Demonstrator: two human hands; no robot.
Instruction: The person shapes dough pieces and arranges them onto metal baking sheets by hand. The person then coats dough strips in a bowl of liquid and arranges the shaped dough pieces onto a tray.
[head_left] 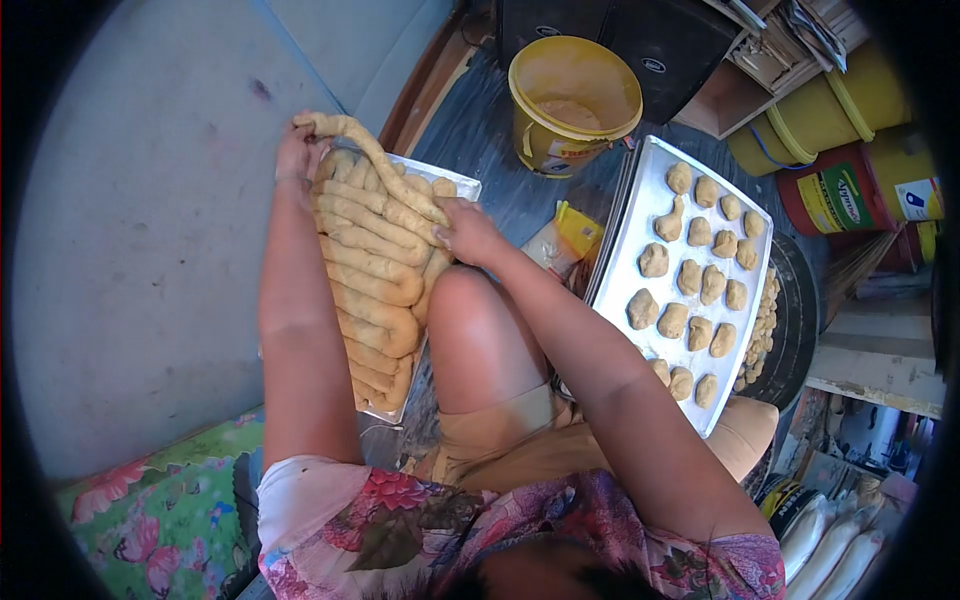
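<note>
A long dough rope (375,150) arches up off the pile, stretched between my two hands. My left hand (297,152) is closed around its far left end. Lower and to the right, my right hand (468,230) grips the other part of the rope, close above the pile. Beneath them, thick folded coils of dough (370,280) lie in rows on a metal tray (465,185), covering most of it. My left forearm runs along the tray's left side; my bent knee is against its right side.
A second metal tray (625,265) at my right carries rows of dough pieces (689,277). Behind it, more pieces fill a dark round tub (795,345). A yellow bucket (520,125) stands ahead, near a yellow-and-clear packet (577,230). A pale wall (150,230) bounds the left.
</note>
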